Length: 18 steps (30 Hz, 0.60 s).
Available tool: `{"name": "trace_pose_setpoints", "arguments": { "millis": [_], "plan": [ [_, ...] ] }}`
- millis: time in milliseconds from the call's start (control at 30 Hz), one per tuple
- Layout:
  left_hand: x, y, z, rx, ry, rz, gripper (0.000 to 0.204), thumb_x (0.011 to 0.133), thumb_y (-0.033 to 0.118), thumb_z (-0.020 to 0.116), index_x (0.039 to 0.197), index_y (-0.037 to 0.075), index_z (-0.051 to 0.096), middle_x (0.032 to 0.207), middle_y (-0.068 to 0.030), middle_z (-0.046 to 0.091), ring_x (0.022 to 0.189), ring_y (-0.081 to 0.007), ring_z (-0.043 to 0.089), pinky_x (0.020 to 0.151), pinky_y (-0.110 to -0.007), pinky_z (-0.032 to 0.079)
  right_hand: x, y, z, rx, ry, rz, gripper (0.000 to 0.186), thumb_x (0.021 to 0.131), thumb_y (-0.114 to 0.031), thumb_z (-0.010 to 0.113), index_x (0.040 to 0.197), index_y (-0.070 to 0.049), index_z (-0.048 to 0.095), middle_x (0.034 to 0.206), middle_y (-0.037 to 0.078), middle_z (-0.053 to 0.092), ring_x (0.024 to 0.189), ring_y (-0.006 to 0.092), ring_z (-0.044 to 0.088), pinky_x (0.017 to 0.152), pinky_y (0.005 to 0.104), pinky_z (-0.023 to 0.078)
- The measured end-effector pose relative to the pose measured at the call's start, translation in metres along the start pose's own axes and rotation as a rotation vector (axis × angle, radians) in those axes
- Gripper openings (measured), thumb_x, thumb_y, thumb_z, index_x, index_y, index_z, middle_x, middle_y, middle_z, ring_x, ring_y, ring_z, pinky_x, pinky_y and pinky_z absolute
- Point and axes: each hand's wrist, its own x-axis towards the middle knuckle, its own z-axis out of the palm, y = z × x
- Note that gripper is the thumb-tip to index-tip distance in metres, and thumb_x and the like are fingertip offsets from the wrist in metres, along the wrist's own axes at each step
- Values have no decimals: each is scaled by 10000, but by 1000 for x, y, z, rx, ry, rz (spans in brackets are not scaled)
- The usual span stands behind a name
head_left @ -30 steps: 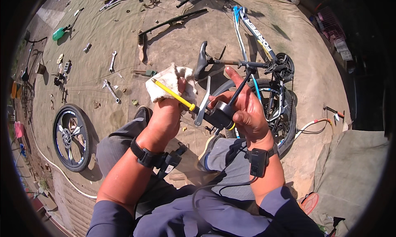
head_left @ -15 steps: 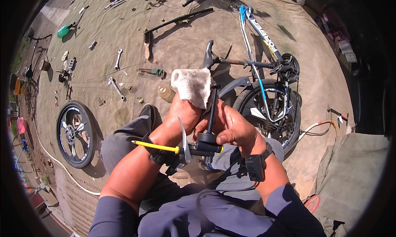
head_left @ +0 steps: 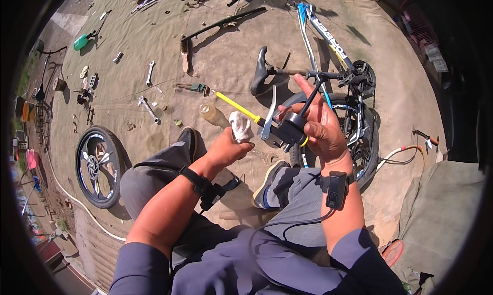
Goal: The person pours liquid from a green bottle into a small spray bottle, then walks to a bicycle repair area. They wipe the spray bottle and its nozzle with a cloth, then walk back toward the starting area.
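Note:
My right hand [head_left: 326, 133] holds up a black bicycle part [head_left: 292, 128] with a round collar. A black rod rises from it toward my raised index finger; a yellow rod [head_left: 236, 106] and a flat silver lever [head_left: 269, 112] stick out to the left. Its exact kind I cannot make out. My left hand [head_left: 222, 150] is closed on a bunched white cloth [head_left: 240, 126], just below the yellow rod and apart from the part. An amber bottle [head_left: 209, 114] stands on the ground beyond the left hand.
A blue-and-white bicycle frame [head_left: 328, 43] with a black saddle [head_left: 261, 71] lies ahead right. A loose wheel [head_left: 97, 166] is at left. Wrenches [head_left: 148, 110], a wooden-handled brush [head_left: 185, 58] and a green tool [head_left: 197, 88] lie on the ground sheet. A pale hose [head_left: 77, 207] curves at left.
My hands have moved apart. The left hand has drawn the cloth down off the part and bunched it; the right has raised and tilted the part, its yellow rod now slanting up leftward.

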Motion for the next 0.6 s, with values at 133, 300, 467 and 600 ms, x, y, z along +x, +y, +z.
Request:
{"name": "trace_pose_setpoints", "arguments": {
  "millis": [133,300,467,600],
  "plan": [
    [-17,29,-3,211,69,125,915,839,344,841,1500,-87,378,1393,-305,589,1322,-353,588,1087,-411,486,2,6,-18,41,65,-57,1089,825,-184,898,1637,5,198,1166,130,715,1053,173,688,978,301,508],
    [-48,70,-30,-601,-289,134,595,972,286,752,1429,-17,522,1280,-142,656,1188,-246,642,1007,-376,510,12,20,-3,-8,50,3,1085,833,-166,888,1637,14,182,1204,142,719,1116,190,686,1014,320,504],
    [-74,102,-58,-853,-263,227,491,989,235,740,1395,27,560,1173,-46,680,1048,-126,658,841,-291,556,35,42,34,-22,-27,14,1089,857,-149,876,1630,43,132,1209,149,710,1131,179,659,1021,321,488],
    [-69,99,-88,-898,-65,252,405,985,206,743,1326,61,581,1170,-46,701,1035,-134,667,826,-308,553,66,45,70,11,-96,-20,1092,851,-134,879,1623,53,130,1186,134,727,1128,162,659,1047,321,478]
  ]
}}
